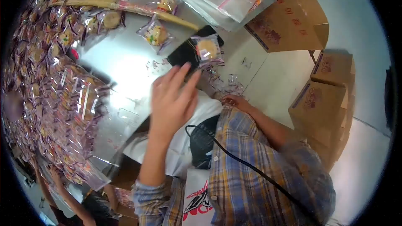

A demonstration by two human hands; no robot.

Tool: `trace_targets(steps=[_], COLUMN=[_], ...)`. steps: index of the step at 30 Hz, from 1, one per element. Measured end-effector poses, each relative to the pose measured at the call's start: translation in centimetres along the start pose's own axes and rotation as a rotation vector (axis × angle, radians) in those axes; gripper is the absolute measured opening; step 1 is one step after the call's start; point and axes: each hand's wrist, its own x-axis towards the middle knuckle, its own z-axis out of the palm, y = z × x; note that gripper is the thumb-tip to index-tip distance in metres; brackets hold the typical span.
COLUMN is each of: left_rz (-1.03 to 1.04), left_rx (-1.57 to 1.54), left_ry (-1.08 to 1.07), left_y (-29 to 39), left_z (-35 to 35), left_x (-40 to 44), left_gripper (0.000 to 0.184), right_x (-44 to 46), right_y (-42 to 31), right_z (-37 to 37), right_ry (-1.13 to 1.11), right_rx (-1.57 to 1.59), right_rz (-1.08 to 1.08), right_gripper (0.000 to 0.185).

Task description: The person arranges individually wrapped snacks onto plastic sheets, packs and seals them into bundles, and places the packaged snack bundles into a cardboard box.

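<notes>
A: so what's the left hand (173, 100) doing?

B: grip's apart, fingers spread, holding nothing. Fingertips are right by a flat black thing (181, 54) on the shiny worktop (111, 65), can't tell if they touch. There's a wrapped cookie (208, 49) lying over its other end.

A: and the right hand (237, 101)?

B: near the plaid shirt (247, 142), beside some little clear wrappers (233, 79). Can't tell whether that grip's apart or together tbh.
</notes>
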Motion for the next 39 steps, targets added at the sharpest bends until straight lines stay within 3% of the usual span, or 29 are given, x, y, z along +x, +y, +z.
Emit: trace_targets(steps=[1, 4, 5, 9, 10, 12, 14, 16, 18, 21, 22, 25, 28, 32, 33, 35, 37, 38, 39], left_rz=[0.014, -0.037, -0.107, -0.201, -0.223, -0.263, -0.026, 0.021, 0.016, -0.062, 0.014, -0.051, -0.085, -0.156, -0.206, -0.305, -0.239, -0.2, -0.16], left_rx=[0.049, 0.08, 0.126, 0.017, -0.013, -0.045, 0.082, 0.184, 0.288, 0.196, 0.213, 0.257, 0.372, 0.634, 0.66, 0.715, 0.864, 0.838, 0.811], left_ry=[-0.043, -0.15, -0.186, 0.052, 0.082, 0.227, 0.273, 0.146, -0.018, 0.0, 0.068, 0.069, 0.077, 0.06, 0.051, 0.028, -0.113, -0.047, 0.016], left_y=[-0.6, -2.1, -2.6, -4.9, -5.3, -4.1, -3.8, -3.3, -3.4, -3.2, -4.0, -5.3, -7.0, -5.2, -4.6, -3.6, -2.6, -2.9, -3.1], left_z=[1.8, 5.1, 5.7, 6.0, 6.4, 7.4, 8.5, 9.3, 9.9, 10.2, 10.7, 10.6, 9.7, 8.4, 8.4, 8.3, 8.0, 8.7, 9.4], left_x=[1.6, 4.5, 4.6, 2.9, 2.4, 2.1, 2.8, 3.4, 4.6, 4.6, 4.5, 3.4, 1.1, 0.3, 0.2, -0.1, 0.7, 1.1, 1.5], left_gripper=[0.06, 0.07, 0.071, 0.068, 0.08, 0.083, 0.09, 0.081, 0.077, 0.071, 0.07, 0.065, 0.07, 0.075, 0.072, 0.067, 0.065, 0.064, 0.063], right_x=[-0.2, 0.7, 0.3, -0.8, -0.5, -0.5, -0.5, -0.6, -1.9, -3.5, -2.7, -1.2, 2.3, 8.1, 9.1, 11.9, 13.3, 13.9, 15.0], right_y=[-1.7, -5.1, -5.5, -8.2, -6.9, -2.9, 2.2, 4.9, 12.8, 21.1, 22.1, 25.5, 24.5, 28.8, 28.2, 30.6, 33.4, 34.7, 36.9], right_z=[0.3, 0.8, 1.0, 2.5, 2.5, 2.9, 2.6, 2.3, 3.2, 4.7, 4.8, 6.2, 6.7, 9.8, 8.5, 10.6, 10.7, 10.7, 12.0], right_ry=[0.051, -0.033, 0.011, 0.155, 0.167, 0.176, 0.309, 0.473, 0.57, 0.485, 0.489, 0.459, 0.582, 0.691, 0.646, 0.558, 0.248, 0.123, 0.147], right_rx=[-0.167, -0.278, -0.289, -0.322, -0.299, -0.253, -0.246, -0.055, -0.076, -0.244, -0.226, -0.204, -0.089, 0.306, 0.409, 0.337, 0.029, -0.117, -0.027], right_rz=[0.106, 0.386, 0.356, 0.333, 0.335, 0.342, 0.2, 0.476, 0.404, 0.601, 0.594, 0.693, 0.77, 0.789, 0.817, 0.798, 0.684, 0.598, 0.657], right_gripper=[0.037, 0.038, 0.038, 0.035, 0.034, 0.032, 0.03, 0.03, 0.031, 0.04, 0.044, 0.061, 0.062, 0.071, 0.08, 0.075, 0.06, 0.054, 0.05])
